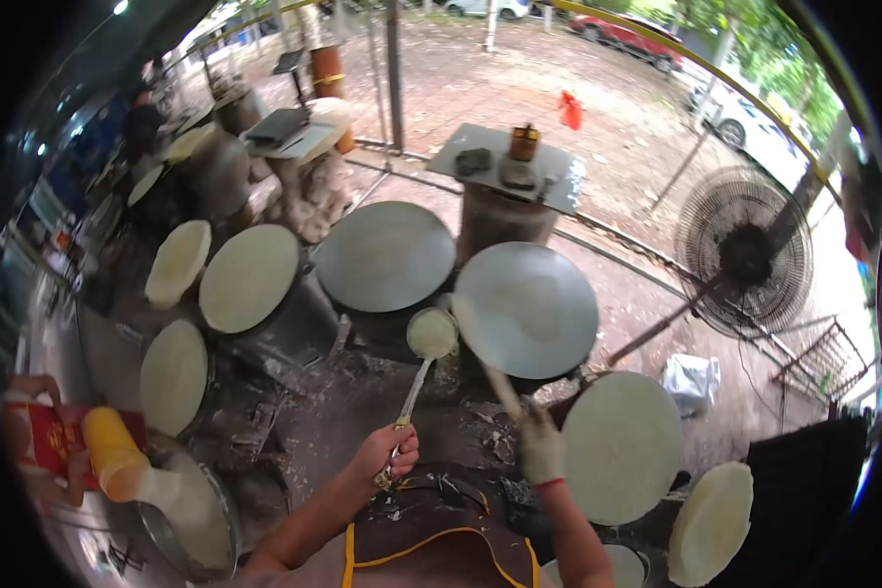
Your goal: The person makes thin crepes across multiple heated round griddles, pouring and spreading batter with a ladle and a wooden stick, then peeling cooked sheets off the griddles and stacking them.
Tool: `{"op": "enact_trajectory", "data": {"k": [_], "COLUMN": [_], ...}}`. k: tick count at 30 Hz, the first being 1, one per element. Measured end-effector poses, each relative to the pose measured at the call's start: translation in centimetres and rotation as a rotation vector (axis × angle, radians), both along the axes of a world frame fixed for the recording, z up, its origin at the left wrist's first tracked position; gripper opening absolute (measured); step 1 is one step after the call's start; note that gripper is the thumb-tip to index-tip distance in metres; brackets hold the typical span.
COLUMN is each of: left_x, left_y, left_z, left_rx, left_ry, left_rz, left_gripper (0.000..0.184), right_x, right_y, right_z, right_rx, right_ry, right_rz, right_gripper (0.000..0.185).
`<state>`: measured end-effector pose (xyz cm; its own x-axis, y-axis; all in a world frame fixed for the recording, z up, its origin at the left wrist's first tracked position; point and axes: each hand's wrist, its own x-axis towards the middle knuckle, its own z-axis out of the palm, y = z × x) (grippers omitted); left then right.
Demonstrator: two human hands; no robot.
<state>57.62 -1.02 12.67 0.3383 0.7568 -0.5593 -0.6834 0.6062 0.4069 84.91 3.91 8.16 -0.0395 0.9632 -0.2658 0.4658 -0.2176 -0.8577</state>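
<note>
My left hand (pixel 386 458) is closed around the handle of a ladle (pixel 432 333), whose bowl holds pale batter. The bowl hangs near the front edges of two bare round griddles, the left griddle (pixel 386 253) and the right griddle (pixel 534 304). On my right hand (pixel 541 446) is a pale glove. It grips a long wooden spatula (pixel 501 385), slightly blurred, with its flat blade over the left edge of the right griddle. Close to my right forearm lies a griddle covered by a thin pale pancake (pixel 622 448).
More pancakes (pixel 250 277) cover griddles on the left. Stacked pancakes (pixel 712 524) stand at lower right. Another person's hands tip a yellow bucket (pixel 118 456), pouring batter into a metal basin (pixel 227 534). A large fan (pixel 745 253) stands right; a small table (pixel 505 176) is beyond.
</note>
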Motion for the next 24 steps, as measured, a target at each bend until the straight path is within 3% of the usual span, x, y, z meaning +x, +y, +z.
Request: {"op": "enact_trajectory", "data": {"k": [2,6,10,14,17,19,20,21,22,24], "left_x": [-4.7,-12.5,-16.5,-21.1,-22.9,-23.9,-24.2,-24.6,-24.6,-24.5], "left_y": [-2.4,-7.0,-10.4,-12.9,-13.9,-14.8,-15.0,-15.0,-14.8,-14.5], "left_z": [-1.0,-4.0,-6.9,-6.1,-7.1,-8.6,-9.0,-9.2,-9.6,-10.6], "left_rx": [-0.007,-0.091,-0.134,-0.229,-0.314,-0.359,-0.362,-0.363,-0.366,-0.415], "left_ry": [0.036,0.167,0.315,0.314,0.348,0.270,0.253,0.238,0.226,0.241], "left_rz": [0.087,0.245,0.584,0.573,0.580,0.673,0.685,0.701,0.719,0.776], "left_gripper": [0.018,0.024,0.027,0.027,0.025,0.026,0.027,0.028,0.029,0.028], "right_x": [-11.6,-26.6,-34.5,-38.3,-39.7,-40.2,-40.5,-40.4,-39.7,-37.9], "right_y": [-0.4,-2.7,-5.0,-4.6,-1.0,1.9,3.5,5.2,7.7,12.1], "right_z": [0.7,3.3,3.1,2.0,-0.4,-5.6,-8.0,-10.9,-16.6,-25.4], "right_rx": [0.148,0.115,0.184,-0.051,-0.549,-0.642,-0.970,-0.908,-0.910,-0.986], "right_ry": [0.087,-0.021,0.026,0.191,0.350,0.262,0.308,0.330,0.048,0.114], "right_rz": [0.161,0.618,0.977,1.258,1.258,1.069,0.755,0.674,0.592,0.407], "right_gripper": [0.048,0.054,0.057,0.050,0.044,0.041,0.037,0.035,0.032,0.027]}}
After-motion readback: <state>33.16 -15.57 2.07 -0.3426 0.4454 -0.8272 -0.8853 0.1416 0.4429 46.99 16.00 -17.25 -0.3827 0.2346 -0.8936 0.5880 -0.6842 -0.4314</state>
